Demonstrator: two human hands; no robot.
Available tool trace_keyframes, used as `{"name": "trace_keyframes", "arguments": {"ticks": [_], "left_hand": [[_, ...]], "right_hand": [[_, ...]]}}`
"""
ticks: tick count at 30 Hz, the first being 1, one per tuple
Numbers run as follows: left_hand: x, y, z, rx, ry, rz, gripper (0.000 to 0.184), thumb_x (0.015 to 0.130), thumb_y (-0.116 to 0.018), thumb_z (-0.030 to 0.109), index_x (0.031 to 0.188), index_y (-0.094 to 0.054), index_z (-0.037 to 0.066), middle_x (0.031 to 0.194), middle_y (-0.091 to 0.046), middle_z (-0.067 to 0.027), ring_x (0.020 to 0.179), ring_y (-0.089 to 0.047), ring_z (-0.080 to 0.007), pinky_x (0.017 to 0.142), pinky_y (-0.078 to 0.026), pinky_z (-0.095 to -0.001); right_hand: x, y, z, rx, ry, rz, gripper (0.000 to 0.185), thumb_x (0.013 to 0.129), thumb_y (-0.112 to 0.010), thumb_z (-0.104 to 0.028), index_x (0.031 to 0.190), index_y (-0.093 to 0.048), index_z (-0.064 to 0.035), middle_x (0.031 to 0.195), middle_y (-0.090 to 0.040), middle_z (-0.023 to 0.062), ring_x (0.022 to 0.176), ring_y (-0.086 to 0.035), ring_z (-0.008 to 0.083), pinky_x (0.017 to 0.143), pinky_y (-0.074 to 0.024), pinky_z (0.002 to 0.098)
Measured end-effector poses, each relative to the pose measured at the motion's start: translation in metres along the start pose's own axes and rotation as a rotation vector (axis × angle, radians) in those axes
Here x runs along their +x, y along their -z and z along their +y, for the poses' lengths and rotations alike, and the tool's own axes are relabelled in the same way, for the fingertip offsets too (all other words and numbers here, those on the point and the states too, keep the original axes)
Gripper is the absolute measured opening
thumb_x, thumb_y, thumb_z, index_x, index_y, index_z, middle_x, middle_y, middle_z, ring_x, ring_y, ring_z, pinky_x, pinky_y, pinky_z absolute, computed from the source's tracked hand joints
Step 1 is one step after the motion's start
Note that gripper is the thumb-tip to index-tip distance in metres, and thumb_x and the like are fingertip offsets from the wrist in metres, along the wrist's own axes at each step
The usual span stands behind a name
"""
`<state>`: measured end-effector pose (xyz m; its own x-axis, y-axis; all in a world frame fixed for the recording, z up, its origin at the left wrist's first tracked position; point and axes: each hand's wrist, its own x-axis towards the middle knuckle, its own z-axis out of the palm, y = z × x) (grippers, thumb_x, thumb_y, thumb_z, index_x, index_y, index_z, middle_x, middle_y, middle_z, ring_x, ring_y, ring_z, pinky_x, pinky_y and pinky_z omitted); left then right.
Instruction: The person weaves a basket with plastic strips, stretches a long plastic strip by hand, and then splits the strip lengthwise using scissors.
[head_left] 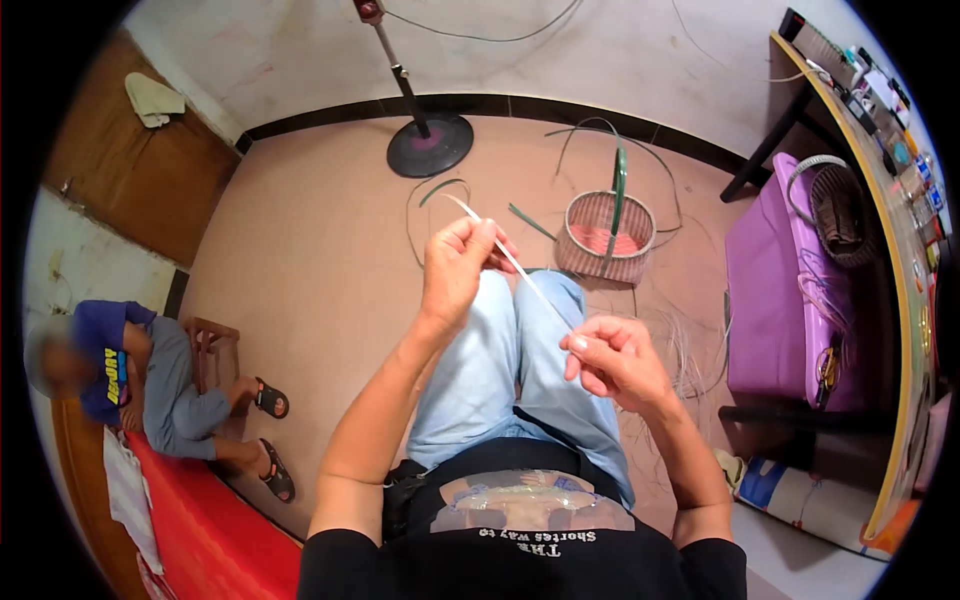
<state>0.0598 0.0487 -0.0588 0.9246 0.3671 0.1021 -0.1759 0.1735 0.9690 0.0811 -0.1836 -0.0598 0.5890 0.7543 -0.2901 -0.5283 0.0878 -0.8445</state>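
A thin, pale weaving strip (538, 290) stretches taut above my knees. My left hand (462, 270) pinches it between thumb and fingers, and a curled end sticks out past that hand. The lower end runs into the fingertips of my right hand (618, 362), closed in a pinch with the other fingers curled. Beyond my knees, a woven basket (603, 262) with a tall green handle (620, 175) stands upright on the floor, apart from both hands. Its inside bottom is reddish.
Loose strips (685, 355) lie tangled on the floor at right. A purple storage box (765, 300) and a small basket (840, 215) are by a cluttered table (895, 330). A stand with a round base (430, 145) is ahead. Another person (165, 370) sits at left.
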Motion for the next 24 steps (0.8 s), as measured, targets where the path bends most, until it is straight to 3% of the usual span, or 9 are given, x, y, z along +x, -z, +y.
{"name": "trace_keyframes", "arguments": {"ticks": [6,10,14,15,18,20,22,24], "left_hand": [[0.028,0.051,0.013,0.02,-0.029,0.145,0.024,0.098,-0.053,0.023,0.086,-0.06,0.003,0.078,-0.065,-0.0071,0.063,-0.061,-0.0112,0.064,-0.052,-0.0241],[0.049,0.091,0.009,-0.001,-0.035,0.276,0.025,0.099,-0.051,0.021,0.086,-0.059,0.001,0.075,-0.064,-0.0083,0.06,-0.061,-0.0143,0.062,-0.053,-0.0258],[0.054,0.113,-0.008,-0.139,0.11,0.256,0.028,0.098,-0.053,0.029,0.09,-0.058,0.002,0.079,-0.063,-0.0083,0.064,-0.061,-0.0144,0.067,-0.054,-0.0295],[0.05,0.116,-0.022,-0.139,0.151,0.17,0.04,0.099,-0.048,0.039,0.095,-0.059,0.001,0.085,-0.064,-0.0105,0.071,-0.063,-0.017,0.07,-0.055,-0.0307],[0.01,0.07,-0.026,0.024,0.445,0.058,0.053,0.1,-0.04,0.048,0.102,-0.059,-0.002,0.092,-0.065,-0.0128,0.082,-0.065,-0.0188,0.074,-0.054,-0.0314],[-0.023,0.038,-0.028,-0.123,0.504,-0.143,0.064,0.099,-0.033,0.054,0.106,-0.059,-0.003,0.094,-0.065,-0.0134,0.085,-0.065,-0.02,0.076,-0.054,-0.0312],[-0.051,0.001,-0.027,-0.292,0.421,-0.198,0.052,0.1,-0.042,0.046,0.107,-0.059,-0.003,0.091,-0.065,-0.0111,0.084,-0.065,-0.0181,0.077,-0.053,-0.0304],[-0.062,-0.024,-0.029,-0.147,0.333,-0.203,0.041,0.099,-0.048,0.036,0.104,-0.06,-0.003,0.09,-0.065,-0.0096,0.083,-0.064,-0.0164,0.077,-0.053,-0.0297]], "right_hand": [[-0.027,0.009,-0.011,-0.174,-0.056,-0.028,0.017,0.092,-0.062,-0.013,0.093,-0.064,0.0039,0.072,-0.066,0.0111,0.044,-0.047,0.0066,0.037,-0.0329,0.0198],[-0.039,0.023,-0.009,-0.205,-0.068,-0.016,0.014,0.091,-0.061,-0.009,0.091,-0.064,0.0054,0.068,-0.065,0.0127,0.04,-0.043,0.0068,0.036,-0.0308,0.0205],[-0.04,0.031,-0.006,-0.21,-0.067,0.052,0.016,0.091,-0.062,-0.012,0.091,-0.064,0.0037,0.07,-0.066,0.0109,0.043,-0.044,0.0054,0.037,-0.0309,0.0196],[-0.039,0.029,-0.005,-0.214,-0.05,0.049,0.016,0.092,-0.062,-0.012,0.092,-0.064,0.0033,0.07,-0.066,0.0105,0.043,-0.043,0.0051,0.037,-0.0298,0.0197],[-0.028,0.023,0.001,-0.182,0.003,0.063,0.016,0.092,-0.061,-0.012,0.094,-0.064,0.0033,0.072,-0.066,0.0101,0.043,-0.043,0.005,0.036,-0.0293,0.0198],[-0.019,0.017,0.004,-0.151,0.033,0.07,0.017,0.093,-0.061,-0.013,0.095,-0.064,0.0033,0.072,-0.066,0.0103,0.042,-0.043,0.0049,0.036,-0.0288,0.0198],[-0.01,0.013,0.01,-0.109,0.053,0.071,0.017,0.093,-0.06,-0.013,0.095,-0.064,0.0032,0.072,-0.066,0.0104,0.042,-0.043,0.005,0.036,-0.0288,0.0197],[-0.003,0.009,0.016,-0.074,0.066,0.047,0.018,0.094,-0.059,-0.014,0.097,-0.064,0.0031,0.071,-0.065,0.01,0.041,-0.043,0.0049,0.036,-0.0287,0.0193]]}}
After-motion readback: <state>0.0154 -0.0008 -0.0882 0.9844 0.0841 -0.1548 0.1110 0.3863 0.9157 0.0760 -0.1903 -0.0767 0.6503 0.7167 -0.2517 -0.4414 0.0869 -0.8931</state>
